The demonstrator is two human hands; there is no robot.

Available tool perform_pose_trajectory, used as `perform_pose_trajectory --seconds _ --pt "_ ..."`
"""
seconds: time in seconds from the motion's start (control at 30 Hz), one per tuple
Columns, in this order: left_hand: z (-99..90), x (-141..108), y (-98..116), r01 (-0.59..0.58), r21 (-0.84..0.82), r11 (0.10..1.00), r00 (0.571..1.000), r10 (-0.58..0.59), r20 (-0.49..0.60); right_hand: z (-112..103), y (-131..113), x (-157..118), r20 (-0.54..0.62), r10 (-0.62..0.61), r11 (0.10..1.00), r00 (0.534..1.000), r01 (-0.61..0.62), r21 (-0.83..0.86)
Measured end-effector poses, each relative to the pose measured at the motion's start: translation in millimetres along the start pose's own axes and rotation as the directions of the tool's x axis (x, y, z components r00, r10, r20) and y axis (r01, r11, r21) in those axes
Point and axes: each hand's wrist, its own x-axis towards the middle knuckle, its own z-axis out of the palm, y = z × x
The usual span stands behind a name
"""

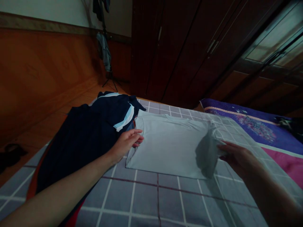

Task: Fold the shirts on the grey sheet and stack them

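Note:
A light grey shirt [170, 145] lies spread in a rough rectangle on a grey checked sheet [146, 195]. At its left edge is my left hand [129, 142], fingers curled and slightly apart, with nothing seen between them. My right hand [233, 154] pinches the shirt's right edge, which is raised a little and casts a shadow on the fabric. Dark navy clothes [82, 135] with light blue and white stripes lie to the left, partly under my left forearm.
Dark wooden wardrobes [175, 47] stand behind the bed. A purple flowered cloth [255, 126] with a pink part lies at the right. A stand [110, 75] with hanging clothes is at the back left. Something black [11, 154] lies on the floor at the left.

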Motion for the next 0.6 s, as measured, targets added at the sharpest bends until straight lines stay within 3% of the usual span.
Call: perform_pose_trajectory --seconds 0.1,0.17,0.2,0.27,0.33,0.4,0.47,0.6 --pt "-0.6 -2 7 0.083 -0.136 0.987 0.996 -0.087 -0.019 73 -27 -21 0.096 -0.188 0.980 0.978 0.193 -0.052" --pt "-1.2 -3 9 0.140 -0.189 0.972 0.989 -0.147 -0.025 129 -33 -46 0.281 -0.281 0.926 0.918 0.336 -0.172" --pt "-1.8 -3 9 0.163 -0.205 0.965 0.985 -0.171 -0.024 155 -31 -61 0.363 -0.312 0.880 0.878 0.411 -0.237" --pt "-3.7 -2 7 0.189 -0.214 0.958 0.980 -0.197 -0.017 202 -19 -92 0.525 -0.390 0.724 0.756 0.605 -0.333" --pt "-6.0 1 2 0.185 -0.191 0.964 0.981 -0.194 -0.031 235 -3 -119 0.656 -0.435 0.572 0.617 0.752 -0.328" --pt "-7.6 3 -2 0.156 -0.157 0.975 0.983 -0.168 -0.068 250 12 -140 0.739 -0.389 0.441 0.550 0.815 -0.375" --pt "-7.8 3 -4 0.134 -0.143 0.981 0.985 -0.147 -0.085 248 22 -153 0.787 -0.367 0.315 0.497 0.862 -0.397" --pt "-5.7 1 -2 0.132 -0.126 0.983 0.990 -0.136 -0.022 213 36 -150 0.828 -0.423 0.124 0.368 0.929 -0.349"
